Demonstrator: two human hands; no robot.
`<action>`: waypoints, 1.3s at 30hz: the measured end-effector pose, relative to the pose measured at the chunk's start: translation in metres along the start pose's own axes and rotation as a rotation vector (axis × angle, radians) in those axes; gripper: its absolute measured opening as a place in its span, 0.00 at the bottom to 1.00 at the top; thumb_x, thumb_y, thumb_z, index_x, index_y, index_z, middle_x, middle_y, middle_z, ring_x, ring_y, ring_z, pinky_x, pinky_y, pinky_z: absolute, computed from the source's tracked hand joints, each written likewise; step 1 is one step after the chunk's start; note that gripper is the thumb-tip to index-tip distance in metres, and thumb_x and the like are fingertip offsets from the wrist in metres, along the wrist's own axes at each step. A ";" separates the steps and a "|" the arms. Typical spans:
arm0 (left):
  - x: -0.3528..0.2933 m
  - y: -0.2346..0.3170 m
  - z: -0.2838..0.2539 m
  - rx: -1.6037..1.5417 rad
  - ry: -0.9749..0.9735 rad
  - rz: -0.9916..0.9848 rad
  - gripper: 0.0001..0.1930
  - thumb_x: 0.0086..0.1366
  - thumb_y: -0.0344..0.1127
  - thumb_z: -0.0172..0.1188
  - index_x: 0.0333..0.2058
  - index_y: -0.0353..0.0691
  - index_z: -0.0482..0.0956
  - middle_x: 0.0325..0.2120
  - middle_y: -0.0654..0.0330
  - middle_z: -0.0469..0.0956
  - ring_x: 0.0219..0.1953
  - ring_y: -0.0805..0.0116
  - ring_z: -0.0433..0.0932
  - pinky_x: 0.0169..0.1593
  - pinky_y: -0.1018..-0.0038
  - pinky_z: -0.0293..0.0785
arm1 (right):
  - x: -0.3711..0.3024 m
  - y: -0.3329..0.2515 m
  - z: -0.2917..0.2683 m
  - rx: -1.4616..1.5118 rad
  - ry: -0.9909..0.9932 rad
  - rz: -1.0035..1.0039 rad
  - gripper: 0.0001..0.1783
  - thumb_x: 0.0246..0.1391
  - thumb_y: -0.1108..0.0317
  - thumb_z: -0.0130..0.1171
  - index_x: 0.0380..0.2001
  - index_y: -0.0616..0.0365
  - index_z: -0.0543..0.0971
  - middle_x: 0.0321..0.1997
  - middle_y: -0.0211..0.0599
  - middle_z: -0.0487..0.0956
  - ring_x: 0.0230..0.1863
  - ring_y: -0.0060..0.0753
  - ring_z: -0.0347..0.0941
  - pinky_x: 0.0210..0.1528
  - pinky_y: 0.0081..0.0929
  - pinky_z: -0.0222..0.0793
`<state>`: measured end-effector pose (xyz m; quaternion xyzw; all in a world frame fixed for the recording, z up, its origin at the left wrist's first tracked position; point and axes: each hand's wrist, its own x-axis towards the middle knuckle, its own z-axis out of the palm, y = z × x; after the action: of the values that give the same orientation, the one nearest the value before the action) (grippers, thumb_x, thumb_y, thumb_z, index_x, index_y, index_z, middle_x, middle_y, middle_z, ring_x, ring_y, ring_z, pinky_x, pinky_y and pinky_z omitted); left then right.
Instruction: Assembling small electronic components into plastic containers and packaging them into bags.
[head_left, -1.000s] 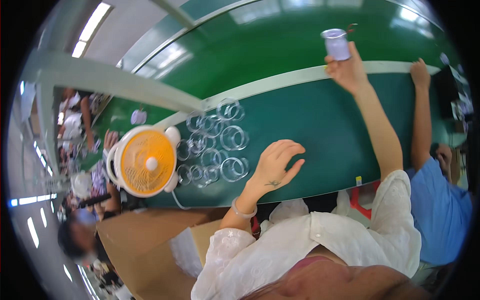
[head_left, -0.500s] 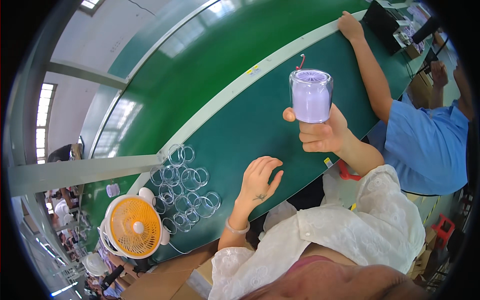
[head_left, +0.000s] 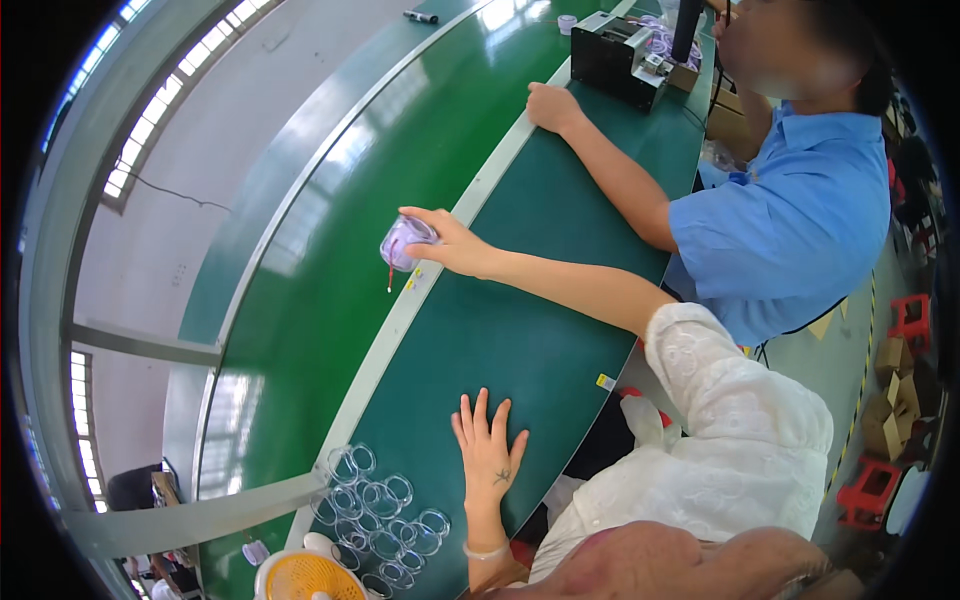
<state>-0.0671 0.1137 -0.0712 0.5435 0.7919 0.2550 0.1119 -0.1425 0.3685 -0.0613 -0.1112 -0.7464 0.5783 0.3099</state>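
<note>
The right hand (head_left: 447, 240), at the end of an outstretched arm, grasps a pale purple, cylindrical cup with a clear outer shell (head_left: 407, 242), thumb and fingers around its side. A thin red wire with a white end (head_left: 391, 275) hangs from the cup, on the side away from the forearm. The cup is tilted, just beyond the white edge strip (head_left: 377, 350) and over the bright green, smooth belt (head_left: 300, 330); whether it touches the belt, I cannot tell.

The left hand (head_left: 487, 460) holds nothing: palm down, fingers spread, it seems to rest on the dark green, flat counter (head_left: 430, 370). Near it, on its left, lies a cluster of clear, round plastic rings (head_left: 375, 520).

The step in hand looks like passing the cup outward at arm's reach. From here, setting it down would call for righting it, keeping the wire from under its base, and only then loosening the fingers.
</note>
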 end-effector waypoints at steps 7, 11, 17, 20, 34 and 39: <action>0.005 -0.002 0.001 0.123 -0.084 0.000 0.24 0.48 0.43 0.54 0.45 0.43 0.63 0.50 0.54 0.54 0.55 0.51 0.47 0.53 0.49 0.37 | 0.033 0.035 0.034 -0.568 0.083 -0.420 0.26 0.32 0.70 0.58 0.40 0.40 0.68 0.45 0.41 0.59 0.40 0.47 0.57 0.43 0.34 0.60; 0.006 -0.003 -0.002 0.115 -0.092 -0.024 0.24 0.47 0.42 0.55 0.44 0.43 0.64 0.50 0.55 0.54 0.55 0.52 0.47 0.53 0.49 0.37 | 0.032 0.042 0.040 -0.615 -0.077 -0.328 0.30 0.37 0.68 0.55 0.47 0.37 0.61 0.52 0.44 0.55 0.42 0.47 0.60 0.43 0.36 0.62; 0.004 -0.004 -0.004 0.103 -0.113 -0.029 0.24 0.47 0.43 0.56 0.43 0.43 0.64 0.49 0.55 0.55 0.54 0.52 0.47 0.52 0.49 0.38 | 0.038 0.045 0.038 -0.214 0.071 -0.303 0.24 0.48 0.61 0.45 0.50 0.51 0.58 0.53 0.46 0.55 0.51 0.43 0.55 0.51 0.32 0.53; 0.003 -0.005 -0.006 0.098 -0.123 -0.034 0.24 0.46 0.42 0.56 0.43 0.44 0.65 0.49 0.55 0.55 0.54 0.52 0.47 0.52 0.49 0.37 | 0.049 0.052 0.034 0.248 0.341 0.001 0.21 0.53 0.56 0.34 0.46 0.57 0.62 0.40 0.40 0.64 0.36 0.30 0.64 0.39 0.25 0.60; 0.008 -0.003 -0.004 0.100 -0.147 -0.040 0.24 0.46 0.43 0.56 0.43 0.44 0.65 0.49 0.55 0.55 0.54 0.51 0.48 0.52 0.49 0.38 | 0.052 0.053 0.030 0.399 0.345 0.066 0.15 0.52 0.62 0.38 0.33 0.60 0.69 0.30 0.34 0.64 0.25 0.23 0.64 0.31 0.19 0.62; 0.010 -0.004 -0.001 0.114 -0.140 -0.034 0.24 0.47 0.43 0.55 0.44 0.43 0.64 0.49 0.55 0.55 0.54 0.51 0.48 0.52 0.49 0.37 | 0.053 0.054 0.029 0.398 0.349 0.080 0.15 0.51 0.61 0.38 0.30 0.60 0.70 0.30 0.34 0.64 0.25 0.23 0.64 0.30 0.20 0.62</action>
<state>-0.0746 0.1209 -0.0714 0.5520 0.8044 0.1692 0.1401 -0.2113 0.3902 -0.0985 -0.1754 -0.5484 0.6976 0.4265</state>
